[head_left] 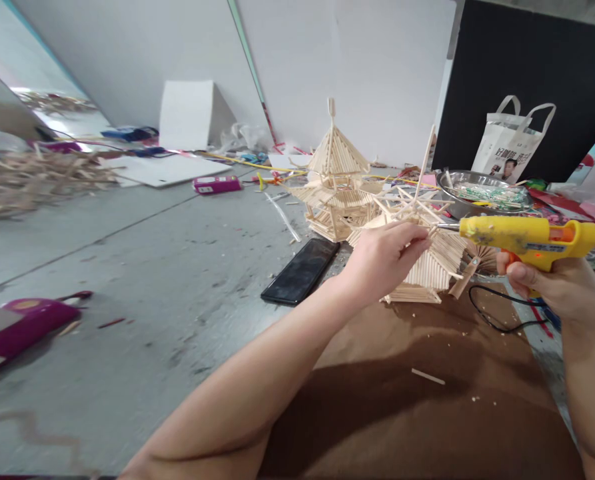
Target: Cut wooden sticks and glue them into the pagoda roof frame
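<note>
My right hand (560, 283) is wrapped round the handle of a yellow hot glue gun (507, 233), its metal nozzle pointing left. Close to the nozzle, my left hand (384, 257) is closed at the upper part of a small pavilion model made of wooden sticks (430, 267). What its fingers pinch, if anything, is hidden. Bare sticks fan out from the model's top, and a long thin stick (426, 163) stands up from it. Behind and to the left rises a second stick pavilion (338, 160) with a pointed roof.
Left of my left hand lies a black phone (301, 272). Brown board (377, 407) under the model carries a loose stick (428, 377). A metal bowl (457, 208) and a white bag (507, 147) stand behind. Purple boxes (217, 185) and piled sticks (32, 183) lie leftward.
</note>
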Demonstrator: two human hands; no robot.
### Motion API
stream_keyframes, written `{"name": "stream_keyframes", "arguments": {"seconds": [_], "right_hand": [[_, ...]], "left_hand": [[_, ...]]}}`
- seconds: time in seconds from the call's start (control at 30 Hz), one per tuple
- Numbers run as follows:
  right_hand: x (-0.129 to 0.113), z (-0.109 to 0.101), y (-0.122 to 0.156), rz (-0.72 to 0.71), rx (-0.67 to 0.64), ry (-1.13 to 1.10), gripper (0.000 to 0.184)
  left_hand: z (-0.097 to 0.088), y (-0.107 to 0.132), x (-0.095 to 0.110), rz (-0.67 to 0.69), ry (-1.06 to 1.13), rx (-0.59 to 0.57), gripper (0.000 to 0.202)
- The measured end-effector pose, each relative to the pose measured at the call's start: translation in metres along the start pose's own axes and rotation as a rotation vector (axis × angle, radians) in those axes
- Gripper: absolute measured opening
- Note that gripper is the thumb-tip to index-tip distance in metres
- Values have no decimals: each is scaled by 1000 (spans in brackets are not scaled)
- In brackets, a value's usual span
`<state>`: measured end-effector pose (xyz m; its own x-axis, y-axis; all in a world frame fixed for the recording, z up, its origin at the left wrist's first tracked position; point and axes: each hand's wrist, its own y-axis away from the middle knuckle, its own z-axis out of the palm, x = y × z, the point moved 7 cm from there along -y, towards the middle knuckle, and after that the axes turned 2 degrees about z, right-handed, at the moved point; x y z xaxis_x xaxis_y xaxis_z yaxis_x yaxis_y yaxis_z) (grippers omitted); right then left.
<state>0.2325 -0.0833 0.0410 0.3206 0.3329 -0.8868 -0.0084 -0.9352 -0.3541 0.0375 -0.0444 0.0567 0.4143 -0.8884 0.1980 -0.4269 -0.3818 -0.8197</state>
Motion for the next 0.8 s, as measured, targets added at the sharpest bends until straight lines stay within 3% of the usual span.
{"name": "stream_keyframes", "arguments": {"seconds": [0.33,0.43,0.5,0.63,0.8], "right_hand": [[-1,1,-2,-16,-16,-11,23],[-2,1,-2,-29,-7,3,22],[-2,1,-1,-64,-15,28,20],[1,-1,3,-169,-3,94,11],[0,1,8,-371,61,198,17]], "left_hand": [[-3,0,-3,-58,86,13,14],[-5,0,-12,-234,240,36,10],[-4,2,-21,-399,459,59,9],[0,5,-38,-692,962,203,15],[5,9,-48,-927,1262,336,17]]}}
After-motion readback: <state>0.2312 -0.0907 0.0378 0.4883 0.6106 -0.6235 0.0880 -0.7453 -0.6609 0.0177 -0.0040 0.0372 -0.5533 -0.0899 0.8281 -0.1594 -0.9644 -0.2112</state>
